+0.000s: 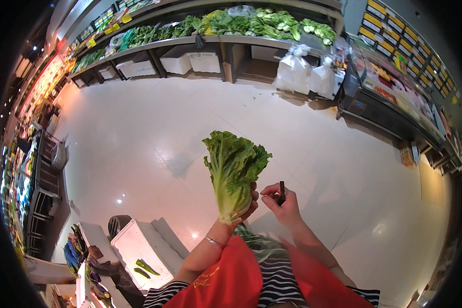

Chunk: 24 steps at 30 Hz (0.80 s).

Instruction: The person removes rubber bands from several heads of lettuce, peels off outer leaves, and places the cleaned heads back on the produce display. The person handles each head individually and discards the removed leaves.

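A head of leafy green lettuce (235,173) stands upright in front of me, its pale base downward. My left hand (252,202) holds it from behind and the right side, with most of the palm hidden by the leaves. Just to the right, my right hand (281,202) is closed around a small dark object (282,190), perhaps a knife handle; its thumb and forefinger are near the lettuce but apart from it. Below my hands are a red apron (231,273) and striped clothing. Several green peppers (146,266) lie on a white foam box at lower left.
A long shelf (177,39) of leafy greens runs along the back, with white foam boxes (206,61) beneath. White plastic bags (292,71) stand by its right end. A chilled display case (389,98) is at right. Eggplants (96,278) lie at lower left.
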Tool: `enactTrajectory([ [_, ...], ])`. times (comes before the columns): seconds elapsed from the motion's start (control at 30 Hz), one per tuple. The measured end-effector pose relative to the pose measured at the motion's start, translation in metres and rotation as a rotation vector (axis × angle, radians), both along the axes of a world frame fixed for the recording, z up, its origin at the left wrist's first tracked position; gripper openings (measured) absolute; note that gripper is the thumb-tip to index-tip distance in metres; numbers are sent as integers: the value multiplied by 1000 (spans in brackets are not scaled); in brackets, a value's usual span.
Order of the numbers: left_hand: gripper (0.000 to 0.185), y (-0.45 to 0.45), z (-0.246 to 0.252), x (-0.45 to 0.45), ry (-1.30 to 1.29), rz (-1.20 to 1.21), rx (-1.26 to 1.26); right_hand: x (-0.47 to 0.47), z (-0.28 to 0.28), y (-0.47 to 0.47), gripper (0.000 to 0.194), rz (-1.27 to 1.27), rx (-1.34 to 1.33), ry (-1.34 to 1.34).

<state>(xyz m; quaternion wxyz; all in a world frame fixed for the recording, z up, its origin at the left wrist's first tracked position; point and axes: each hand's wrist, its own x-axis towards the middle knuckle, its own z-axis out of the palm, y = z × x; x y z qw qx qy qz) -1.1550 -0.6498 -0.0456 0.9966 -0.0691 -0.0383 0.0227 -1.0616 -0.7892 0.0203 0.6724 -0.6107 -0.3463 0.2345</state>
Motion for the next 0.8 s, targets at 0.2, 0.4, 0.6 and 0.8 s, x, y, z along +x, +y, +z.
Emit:
enactTrajectory([
  [0.2,55,90,-13,62,86,129,269,72,-7,79,14,60,-9,-13],
  [0.4,72,179,-6,135,175,253,428,148,3,175,33,-22,-162,-133],
  [0.6,68,248,-14,193,224,300,428,205,-2,233,31,-98,-268,-171],
  [0.8,65,302,-24,265,314,328,382,286,-20,284,27,-40,-150,-120],
])
